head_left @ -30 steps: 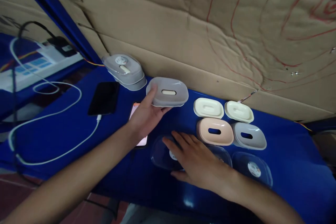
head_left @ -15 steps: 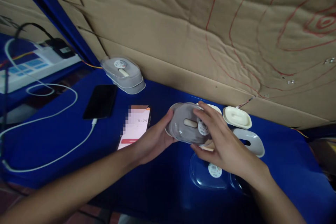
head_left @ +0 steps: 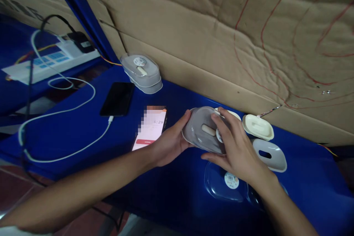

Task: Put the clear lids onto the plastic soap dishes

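left hand, right hand: fingers are gripping a lid-topped grey box
back box: standing there lidded
loose: pale tray, cream insert, clear lid lying separate

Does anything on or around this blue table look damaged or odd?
Mainly the cardboard behind the table: it is creased, and red lines wander across it like scribbles. Nothing looks spilled, and no crack shows on the held grey box.
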`<action>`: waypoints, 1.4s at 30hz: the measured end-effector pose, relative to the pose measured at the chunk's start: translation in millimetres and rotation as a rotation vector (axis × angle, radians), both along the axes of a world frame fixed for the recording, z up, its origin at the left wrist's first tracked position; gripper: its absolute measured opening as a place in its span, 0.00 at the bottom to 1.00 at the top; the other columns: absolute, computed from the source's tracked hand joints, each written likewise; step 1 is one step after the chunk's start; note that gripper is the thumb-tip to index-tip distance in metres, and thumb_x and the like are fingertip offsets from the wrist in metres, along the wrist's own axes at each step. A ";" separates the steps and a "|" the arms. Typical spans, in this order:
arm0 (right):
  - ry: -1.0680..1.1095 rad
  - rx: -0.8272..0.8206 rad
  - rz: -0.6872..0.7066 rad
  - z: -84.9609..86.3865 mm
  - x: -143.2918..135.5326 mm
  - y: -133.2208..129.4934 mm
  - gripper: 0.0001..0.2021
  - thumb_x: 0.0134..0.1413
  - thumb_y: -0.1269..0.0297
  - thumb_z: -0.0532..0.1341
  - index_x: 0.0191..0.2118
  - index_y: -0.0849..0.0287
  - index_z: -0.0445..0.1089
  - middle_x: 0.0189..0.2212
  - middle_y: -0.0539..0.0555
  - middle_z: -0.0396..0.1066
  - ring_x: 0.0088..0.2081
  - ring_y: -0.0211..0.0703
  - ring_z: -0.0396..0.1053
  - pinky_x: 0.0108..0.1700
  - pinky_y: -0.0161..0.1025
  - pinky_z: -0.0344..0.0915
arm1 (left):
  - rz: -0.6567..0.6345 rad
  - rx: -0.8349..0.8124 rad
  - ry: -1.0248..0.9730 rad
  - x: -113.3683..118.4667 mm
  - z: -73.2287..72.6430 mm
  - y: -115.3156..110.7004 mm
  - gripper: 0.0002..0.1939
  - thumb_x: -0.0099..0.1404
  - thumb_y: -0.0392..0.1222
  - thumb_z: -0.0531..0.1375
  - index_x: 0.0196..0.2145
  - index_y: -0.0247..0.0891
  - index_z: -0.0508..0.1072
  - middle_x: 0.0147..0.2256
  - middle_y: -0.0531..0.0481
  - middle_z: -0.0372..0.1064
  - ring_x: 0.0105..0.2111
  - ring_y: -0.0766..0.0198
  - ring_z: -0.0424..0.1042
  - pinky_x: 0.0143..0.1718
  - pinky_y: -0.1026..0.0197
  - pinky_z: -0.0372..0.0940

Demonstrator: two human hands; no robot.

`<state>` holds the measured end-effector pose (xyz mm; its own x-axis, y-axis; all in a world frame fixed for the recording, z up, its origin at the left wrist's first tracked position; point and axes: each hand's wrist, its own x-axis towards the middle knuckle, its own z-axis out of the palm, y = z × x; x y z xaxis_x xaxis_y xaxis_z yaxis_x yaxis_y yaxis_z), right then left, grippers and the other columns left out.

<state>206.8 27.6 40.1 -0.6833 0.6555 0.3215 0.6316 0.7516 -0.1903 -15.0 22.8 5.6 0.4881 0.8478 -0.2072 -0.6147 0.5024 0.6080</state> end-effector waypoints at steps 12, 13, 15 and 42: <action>0.165 -0.072 -0.143 -13.2 2.6 28.7 0.42 0.60 0.49 0.71 0.72 0.54 0.53 0.69 0.68 0.60 0.71 0.64 0.59 0.70 0.67 0.60 | 0.624 0.482 0.663 -9.9 -2.1 15.2 0.25 0.76 0.52 0.60 0.67 0.50 0.64 0.71 0.45 0.58 0.70 0.52 0.59 0.71 0.46 0.56; 0.139 -0.095 -0.130 -14.6 -1.9 30.5 0.42 0.61 0.49 0.71 0.72 0.55 0.53 0.69 0.68 0.59 0.71 0.64 0.59 0.69 0.66 0.60 | 0.701 0.583 0.746 -11.0 -2.5 15.3 0.25 0.76 0.50 0.60 0.67 0.51 0.63 0.72 0.45 0.56 0.72 0.52 0.57 0.71 0.47 0.55; 0.054 -0.149 -0.085 -19.4 -16.9 33.5 0.42 0.60 0.49 0.71 0.72 0.57 0.54 0.70 0.69 0.58 0.71 0.65 0.59 0.69 0.66 0.61 | 0.759 0.736 0.864 -12.3 -3.1 12.9 0.24 0.76 0.48 0.60 0.66 0.49 0.62 0.72 0.44 0.54 0.72 0.50 0.55 0.70 0.46 0.55; -0.117 -0.329 -0.262 -24.8 90.5 -26.4 0.36 0.67 0.54 0.66 0.75 0.45 0.54 0.73 0.62 0.59 0.74 0.60 0.56 0.70 0.67 0.57 | -0.135 0.547 0.921 15.1 -23.3 -36.9 0.26 0.71 0.53 0.65 0.63 0.50 0.69 0.59 0.42 0.71 0.53 0.46 0.75 0.56 0.41 0.70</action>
<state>297.3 1.2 15.3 -0.4998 0.8661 -0.0028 0.8243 0.4747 -0.3085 0.1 -14.1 -17.7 0.4343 0.8878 -0.1522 0.2342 0.0519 0.9708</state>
